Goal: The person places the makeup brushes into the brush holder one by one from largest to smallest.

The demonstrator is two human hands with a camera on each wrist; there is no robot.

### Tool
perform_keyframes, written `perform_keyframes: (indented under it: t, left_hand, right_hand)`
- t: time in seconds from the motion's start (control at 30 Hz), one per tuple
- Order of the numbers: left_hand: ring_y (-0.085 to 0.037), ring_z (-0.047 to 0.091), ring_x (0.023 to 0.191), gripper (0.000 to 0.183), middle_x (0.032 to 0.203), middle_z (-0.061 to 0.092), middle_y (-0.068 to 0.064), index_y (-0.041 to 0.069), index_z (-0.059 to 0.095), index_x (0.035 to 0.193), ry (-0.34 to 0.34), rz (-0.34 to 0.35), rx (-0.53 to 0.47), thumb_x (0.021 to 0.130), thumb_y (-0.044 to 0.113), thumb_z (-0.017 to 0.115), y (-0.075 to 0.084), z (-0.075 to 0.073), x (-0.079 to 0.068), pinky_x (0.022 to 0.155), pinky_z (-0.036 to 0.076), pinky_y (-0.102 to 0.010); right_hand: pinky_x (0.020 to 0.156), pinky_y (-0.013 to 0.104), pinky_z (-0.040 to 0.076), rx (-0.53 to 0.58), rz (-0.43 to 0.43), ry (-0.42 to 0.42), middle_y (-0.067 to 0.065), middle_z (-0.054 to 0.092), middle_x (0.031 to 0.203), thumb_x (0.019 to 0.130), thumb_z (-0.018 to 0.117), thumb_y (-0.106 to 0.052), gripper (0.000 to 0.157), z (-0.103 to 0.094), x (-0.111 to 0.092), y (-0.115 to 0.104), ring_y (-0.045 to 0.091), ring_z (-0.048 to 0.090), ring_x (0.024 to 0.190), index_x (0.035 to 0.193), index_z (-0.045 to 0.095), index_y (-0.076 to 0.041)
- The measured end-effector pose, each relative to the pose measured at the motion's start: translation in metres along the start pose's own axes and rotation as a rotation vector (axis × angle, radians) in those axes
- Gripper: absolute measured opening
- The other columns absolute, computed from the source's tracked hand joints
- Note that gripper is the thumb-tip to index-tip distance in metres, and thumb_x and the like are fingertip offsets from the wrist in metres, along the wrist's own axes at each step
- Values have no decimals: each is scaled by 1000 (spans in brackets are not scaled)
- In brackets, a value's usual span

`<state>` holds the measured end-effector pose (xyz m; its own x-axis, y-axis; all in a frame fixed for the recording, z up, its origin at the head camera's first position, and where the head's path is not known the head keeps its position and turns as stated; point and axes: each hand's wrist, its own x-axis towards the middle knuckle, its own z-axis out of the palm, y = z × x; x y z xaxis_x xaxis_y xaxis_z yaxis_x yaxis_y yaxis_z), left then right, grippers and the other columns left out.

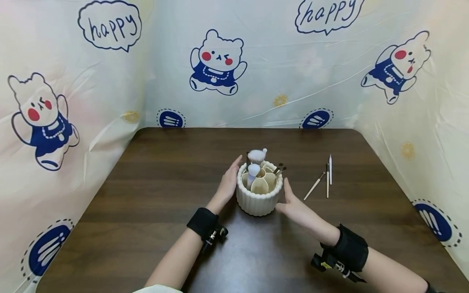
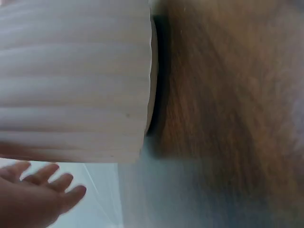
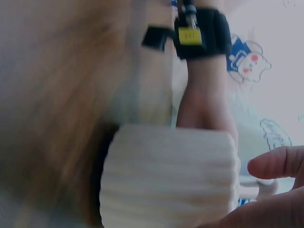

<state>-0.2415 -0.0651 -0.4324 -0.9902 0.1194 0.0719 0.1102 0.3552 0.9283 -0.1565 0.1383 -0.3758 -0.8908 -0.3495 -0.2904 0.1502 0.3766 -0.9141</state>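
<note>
A cream, ribbed makeup brush holder (image 1: 258,203) stands upright on the table with a scalloped rim and several compartments inside. Fluffy white brushes (image 1: 256,156) rise from its left and back, and thin dark-tipped brushes (image 1: 280,169) lean at its right rim. Along the holder's left side is the left hand (image 1: 228,181), its fingers extended. The right hand (image 1: 293,203) is at the other side, thumb and fingers spread apart beside the wall. In the right wrist view, the right thumb (image 3: 273,164) shows near the holder's rim.
Three slender light-coloured sticks, one a dark-tipped brush (image 1: 327,185), lie on the brown table (image 1: 176,171) to the right of the holder. A printed curtain (image 1: 267,73) surrounds the table's back and sides. Both wrists wear black straps with small cameras.
</note>
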Motion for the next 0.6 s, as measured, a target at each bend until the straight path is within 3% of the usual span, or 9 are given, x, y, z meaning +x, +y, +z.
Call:
perform_keyframes:
  t: [0.17,0.3,0.6]
  left_hand:
    - [-27,27,145,51,154,35,-9,14,34,149,-87,1,-106,102,25,18,-3,1,6,118,21,-46]
    - [-28,24,146,52,155,32,-11,7,35,148,-102,-14,-182,101,24,20,-4,3,6,119,19,-46]
    - [-29,29,144,51,153,37,-11,10,40,146,-58,-37,-114,100,25,24,-5,2,1,117,24,-49]
  right_hand:
    - [118,54,-4,53,-27,-6,16,-34,153,81,43,3,98,10,-3,3,31,-25,143,144,-31,-3]
    - [117,55,3,91,-48,-3,18,-35,152,80,43,4,101,15,0,3,39,-17,144,143,-34,-3]
    - [116,52,8,125,-82,38,19,-31,154,73,44,6,104,13,9,4,38,-13,145,144,-32,-1]
